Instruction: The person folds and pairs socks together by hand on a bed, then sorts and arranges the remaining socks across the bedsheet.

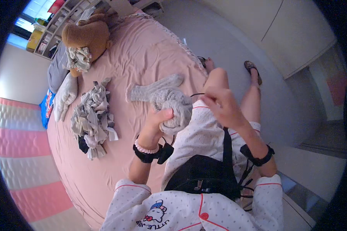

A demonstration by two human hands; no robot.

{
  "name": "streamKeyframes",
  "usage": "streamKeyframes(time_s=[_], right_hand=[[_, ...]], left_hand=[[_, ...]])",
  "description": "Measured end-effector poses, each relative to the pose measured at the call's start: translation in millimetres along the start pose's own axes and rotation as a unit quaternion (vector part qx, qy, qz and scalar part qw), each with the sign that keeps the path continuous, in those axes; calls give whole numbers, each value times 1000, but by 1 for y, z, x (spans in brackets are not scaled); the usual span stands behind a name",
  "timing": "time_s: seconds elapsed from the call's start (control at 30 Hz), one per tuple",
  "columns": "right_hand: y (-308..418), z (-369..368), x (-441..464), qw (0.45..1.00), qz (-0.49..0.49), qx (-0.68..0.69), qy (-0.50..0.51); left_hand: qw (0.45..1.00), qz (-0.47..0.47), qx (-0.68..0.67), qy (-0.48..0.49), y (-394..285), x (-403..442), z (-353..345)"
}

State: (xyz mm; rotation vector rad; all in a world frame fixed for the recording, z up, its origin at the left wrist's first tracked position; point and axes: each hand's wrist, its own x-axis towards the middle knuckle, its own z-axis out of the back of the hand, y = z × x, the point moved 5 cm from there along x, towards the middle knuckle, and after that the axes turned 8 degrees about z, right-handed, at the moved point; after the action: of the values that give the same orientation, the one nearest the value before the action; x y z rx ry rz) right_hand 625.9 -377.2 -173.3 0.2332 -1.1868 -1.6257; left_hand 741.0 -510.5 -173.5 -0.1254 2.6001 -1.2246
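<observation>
My left hand [160, 120] is closed around a bunched grey knitted piece [177, 109], its thumb pressed on the near side. Fingers of my right hand [224, 106] are pinched just to the right of it. From these fingers a dark thin cord or needle [197, 94] runs to the knit's edge; which of the two I cannot tell. Another dark thin loop hangs below my left hand. Beyond the bunched part, a long grey knitted section [154, 87] lies on the bed; whether both are one piece is hidden.
On the pink bedsheet [131, 154], a pile of pale and grey cloth pieces [92, 117] lies to the left. A brown plush toy [86, 36] and pillows [65, 96] are farther back. A black bag [200, 177] rests at my lap.
</observation>
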Motion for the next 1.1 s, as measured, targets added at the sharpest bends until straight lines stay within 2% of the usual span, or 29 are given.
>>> streamKeyframes(time_s=[0.03,0.07,0.1,0.13,0.2,0.23,0.3,0.33,0.37,0.4,0.43,0.5,0.53,0.57,0.6,0.63,0.7,0.73,0.8,0.83,0.87,0.9,0.93,0.97,1.0,1.03,1.07,1.1], right_hand=[[-6,6,-2,998,-30,38,-41],[-13,12,-4,992,-60,75,-82],[-24,9,-6,991,-101,91,-17],[-19,7,-3,990,-102,92,-16],[6,-3,6,956,-42,288,31],[8,-3,7,957,-42,286,29],[3,-7,5,958,-130,247,70],[-1,-11,3,958,-130,247,70],[-4,-16,2,967,-88,232,63],[-4,-18,1,974,-45,217,56],[2,-16,2,973,-45,217,56],[15,-9,7,996,-49,20,68],[12,-13,7,996,-51,21,67],[6,-13,7,999,-38,-1,25],[3,-10,9,999,-23,-25,-18],[2,-7,10,999,-24,-27,-20],[-2,-11,9,992,-47,-5,119],[-7,-13,5,992,-46,-7,118],[-9,-15,-3,996,23,-51,67],[-6,-13,-5,996,46,-65,50],[-9,-11,-6,995,-3,-59,81],[-12,-12,-7,991,-51,-52,111],[-18,-9,-7,991,-49,-50,112],[-27,-3,-7,982,-71,171,48],[-34,0,-8,919,-93,383,-17],[-20,8,-5,926,-82,365,-58],[-14,8,-1,926,-83,365,-56],[-8,10,4,976,-61,209,-30]], left_hand=[[999,33,-3,-42,-2,-2,1],[999,30,-2,-43,-4,-1,-1],[999,25,18,-39,-6,1,-3],[998,21,38,-35,-6,3,-4],[997,-1,78,-28,-1,8,-12],[993,-26,118,-20,-1,10,-17],[989,-48,138,-3,-1,8,-19],[985,-72,157,9,-2,7,-19],[985,-73,157,8,-2,6,-17],[992,-36,109,49,1,5,-17],[994,2,60,90,4,4,-17],[995,36,25,87,14,-3,-9],[994,72,-11,85,22,-7,-6],[993,76,-12,86,27,-9,-5],[987,100,-47,120,33,-11,-9],[977,122,-81,155,38,-13,-11],[968,119,-106,194,45,-12,-4],[957,118,-131,231,45,-11,-4],[953,120,-156,229,43,-10,3],[977,118,-102,142,43,-8,14],[991,114,-46,53,41,-8,28],[992,103,-37,58,37,-9,34],[993,92,-27,62,33,-11,41],[996,59,6,62,28,-13,42],[997,27,39,61,23,-15,43],[995,31,75,51,22,-15,42],[992,36,112,41,20,-14,41],[993,50,103,37,21,-12,41]])
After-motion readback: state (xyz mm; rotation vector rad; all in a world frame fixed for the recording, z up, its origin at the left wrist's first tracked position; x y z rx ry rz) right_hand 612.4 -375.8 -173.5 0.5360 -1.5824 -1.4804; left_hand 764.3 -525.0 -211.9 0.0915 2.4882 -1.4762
